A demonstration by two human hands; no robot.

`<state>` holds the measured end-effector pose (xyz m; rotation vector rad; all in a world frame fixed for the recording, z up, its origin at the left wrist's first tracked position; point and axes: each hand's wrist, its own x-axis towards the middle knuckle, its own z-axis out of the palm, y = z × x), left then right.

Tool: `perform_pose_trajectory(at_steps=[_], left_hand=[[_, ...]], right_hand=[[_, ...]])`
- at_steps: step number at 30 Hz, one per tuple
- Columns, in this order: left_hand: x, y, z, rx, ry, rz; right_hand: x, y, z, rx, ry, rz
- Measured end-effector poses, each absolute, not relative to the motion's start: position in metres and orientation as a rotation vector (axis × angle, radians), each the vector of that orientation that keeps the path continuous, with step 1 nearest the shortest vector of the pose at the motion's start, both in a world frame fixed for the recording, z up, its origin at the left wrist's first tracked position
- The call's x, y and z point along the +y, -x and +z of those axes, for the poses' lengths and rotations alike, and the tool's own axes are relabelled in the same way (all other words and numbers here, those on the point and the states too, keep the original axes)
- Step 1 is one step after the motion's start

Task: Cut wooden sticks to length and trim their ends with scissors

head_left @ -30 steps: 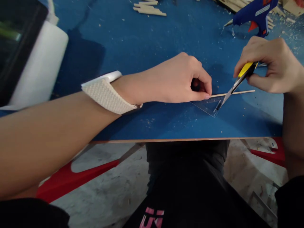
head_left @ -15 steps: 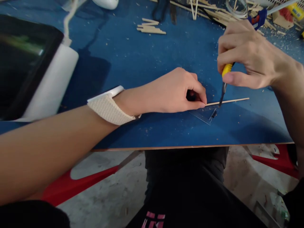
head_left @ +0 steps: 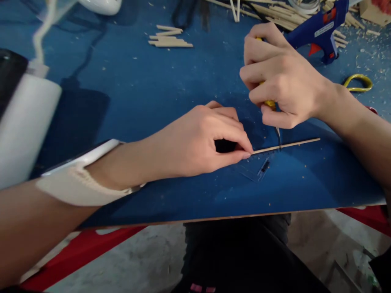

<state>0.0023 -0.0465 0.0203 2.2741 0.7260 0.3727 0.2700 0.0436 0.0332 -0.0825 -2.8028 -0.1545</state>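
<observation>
Blue desk [head_left: 152,101]; thin stick [head_left: 299,143] likely light, stiff, snappable: left fingers [head_left: 236,136] pinch it, right fingers [head_left: 262,73] grip knife [head_left: 278,134], best hold just beside knife

Cutter handle [head_left: 270,104] mostly behind right fingers [head_left: 259,73]

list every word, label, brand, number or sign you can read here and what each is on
None can be read.
White label on the blue plastic glue gun: print too small and blurred.
Pink print on the black cloth top: cut off by the picture's edge.
Clear plastic triangular ruler: any markings too faint.
</observation>
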Motion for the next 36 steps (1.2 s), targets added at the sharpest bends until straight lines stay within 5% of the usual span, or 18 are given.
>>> perform_pose_trajectory(at_steps=[14,36], left_hand=[[-0.055,-0.003,0.019,0.782,-2.229,0.546],[-0.057,-0.001,0.016,0.764,-2.233,0.565]], right_hand=[[0.034,-0.255,0.041,-3.069,0.427,-0.173],[0.044,-0.265,0.006,-2.736,0.233,0.006]])
